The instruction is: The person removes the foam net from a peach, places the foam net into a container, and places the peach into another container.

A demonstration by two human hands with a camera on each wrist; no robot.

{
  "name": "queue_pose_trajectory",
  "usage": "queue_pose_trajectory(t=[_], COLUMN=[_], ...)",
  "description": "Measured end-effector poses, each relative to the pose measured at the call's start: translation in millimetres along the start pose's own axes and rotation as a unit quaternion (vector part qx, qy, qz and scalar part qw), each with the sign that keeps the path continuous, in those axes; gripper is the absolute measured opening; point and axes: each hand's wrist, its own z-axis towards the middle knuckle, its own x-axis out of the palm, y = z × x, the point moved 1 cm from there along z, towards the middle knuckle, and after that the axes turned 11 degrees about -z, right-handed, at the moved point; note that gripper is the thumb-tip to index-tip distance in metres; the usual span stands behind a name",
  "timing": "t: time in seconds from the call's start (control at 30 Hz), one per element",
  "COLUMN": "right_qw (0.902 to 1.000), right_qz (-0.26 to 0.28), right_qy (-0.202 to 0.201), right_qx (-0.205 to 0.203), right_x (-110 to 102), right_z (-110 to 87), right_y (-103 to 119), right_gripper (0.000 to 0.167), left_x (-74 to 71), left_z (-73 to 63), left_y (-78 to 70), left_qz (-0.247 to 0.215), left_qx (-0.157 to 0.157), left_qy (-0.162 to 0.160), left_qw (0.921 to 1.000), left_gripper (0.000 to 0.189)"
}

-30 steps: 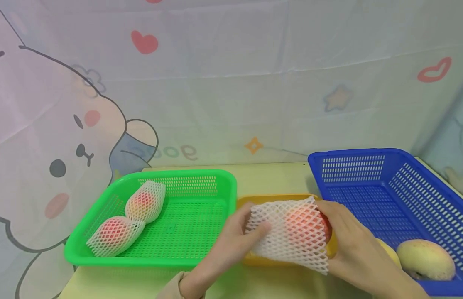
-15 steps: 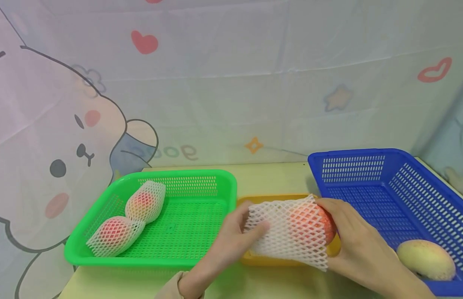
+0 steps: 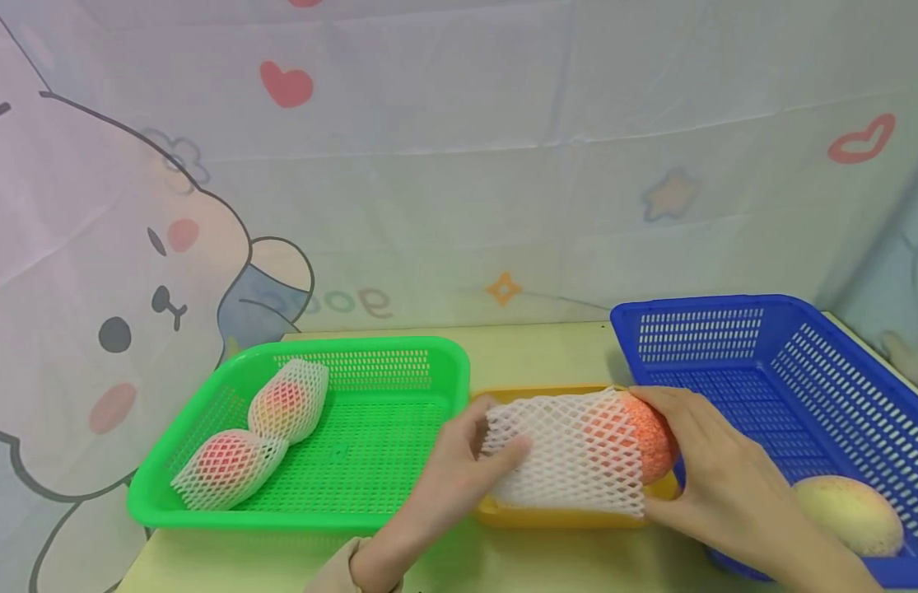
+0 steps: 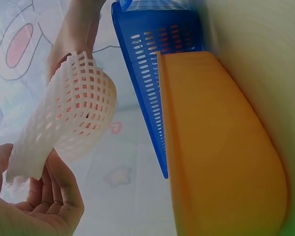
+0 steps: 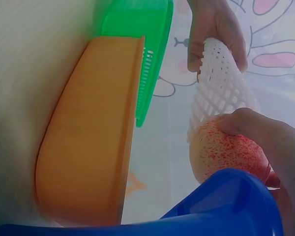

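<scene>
The white net (image 3: 551, 449) is pinched by the left hand (image 3: 468, 457); the red fruit (image 3: 654, 436), partly inside it, is gripped by the right hand (image 3: 721, 473). Above the yellow tray (image 4: 221, 142), both are best held in line, without snagging the mesh.

Pale cloth (image 3: 466, 181) fills the upper frame, printed with a cartoon animal (image 3: 132, 272) at far left, a red heart (image 3: 288, 85) at upper left and a star (image 3: 669, 196) right of centre (the lettering (image 3: 340, 301) left of centre is faint). Below, the light counter (image 3: 533, 354) carries a green basket (image 3: 384, 449) at lower left with two netted fruits (image 3: 286, 401) inside. At lower right a blue basket (image 3: 710, 395) holds a yellowish fruit (image 3: 853, 515), with a yellow tray (image 3: 510, 517) between the baskets.
</scene>
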Motion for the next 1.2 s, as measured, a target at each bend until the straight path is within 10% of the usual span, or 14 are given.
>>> queue_pose_trajectory(t=[0.67, 1.2], right_qw=[0.9985, 0.9919], right_qz=[-0.033, -0.064], right_qy=[0.038, 0.086], right_qx=[0.022, 0.068], right_x=[-0.9, -8.7], right_z=[1.2, 1.8], right_y=[-22.1, -45.1], right_gripper=[0.083, 0.08], left_x=[-1.0, 4.0], left_z=[0.6, 2.0], left_y=[0.2, 1.1], left_qz=[0.06, 0.169], left_qx=[0.054, 0.13], left_qy=[-0.034, -0.042], left_qw=[0.9961, 0.9762], left_gripper=[0.02, 0.026])
